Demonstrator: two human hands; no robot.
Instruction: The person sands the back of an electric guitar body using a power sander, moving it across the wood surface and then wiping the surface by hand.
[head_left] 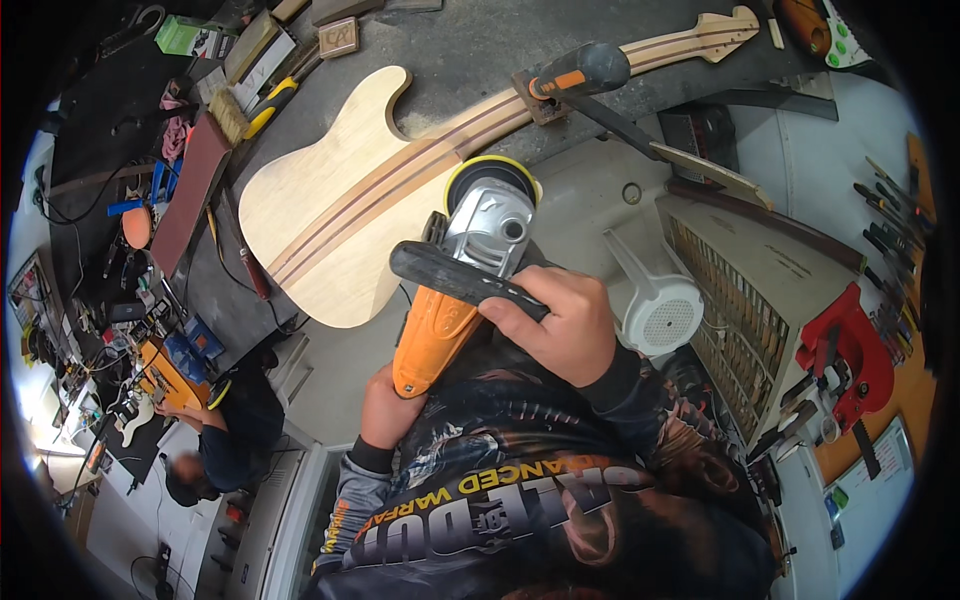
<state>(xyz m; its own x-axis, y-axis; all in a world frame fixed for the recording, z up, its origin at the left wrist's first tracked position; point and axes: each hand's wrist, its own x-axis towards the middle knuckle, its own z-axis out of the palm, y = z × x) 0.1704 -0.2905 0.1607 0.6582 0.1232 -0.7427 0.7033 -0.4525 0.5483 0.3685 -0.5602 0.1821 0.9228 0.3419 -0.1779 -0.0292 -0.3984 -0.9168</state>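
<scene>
Guitar [335, 195] lies on the bench [450, 40], by my orange grinder [440, 325]; my right hand [567, 325] wraps its side handle [440, 270], but how my left hand [388, 412] grips, I can't tell. Tilting the disc [489, 172] could gouge the wood.

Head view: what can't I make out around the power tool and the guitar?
Head view, left hand: fingers hidden behind the orange tool.
Head view, sanding pad: underside faces away, so contact with the guitar body is unclear.
Head view, guitar neck: one stretch covered by the clamp.
</scene>
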